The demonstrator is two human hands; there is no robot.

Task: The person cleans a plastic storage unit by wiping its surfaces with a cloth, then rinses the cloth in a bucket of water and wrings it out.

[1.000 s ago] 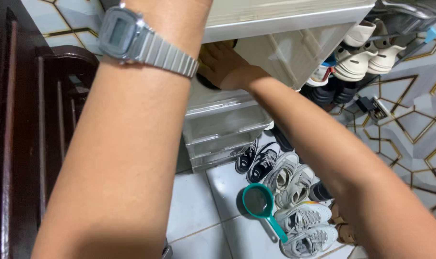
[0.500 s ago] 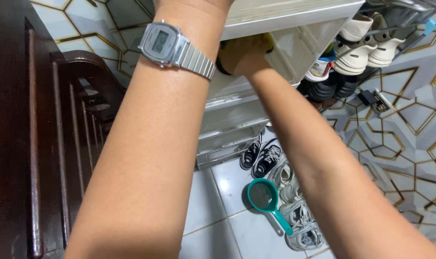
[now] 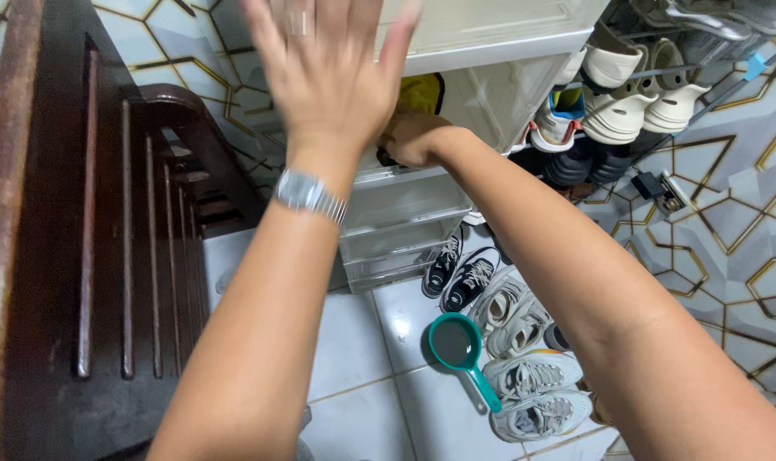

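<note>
My left hand [image 3: 319,72] is raised in front of the white plastic drawer cabinet [image 3: 490,34], blurred, fingers spread and holding nothing. A silver wristwatch [image 3: 309,195] is on that wrist. My right hand [image 3: 412,137] reaches into the pulled-out translucent top drawer [image 3: 503,94], its fingers hidden inside. A yellow item [image 3: 420,92] lies in the drawer just above that hand, and something dark shows under the fingers. Whether the right hand grips anything cannot be made out.
Lower drawers [image 3: 396,230] of the cabinet are closed. A dark wooden slatted bench [image 3: 106,256] stands at the left. Several sneakers [image 3: 516,324] and a teal scoop [image 3: 458,346] lie on the white tile floor. A shoe rack [image 3: 644,94] stands at the upper right.
My left hand has come off the cabinet top and drawn back toward me, now spread open. My right hand stays inside the drawer. The yellow item is now more visible.
</note>
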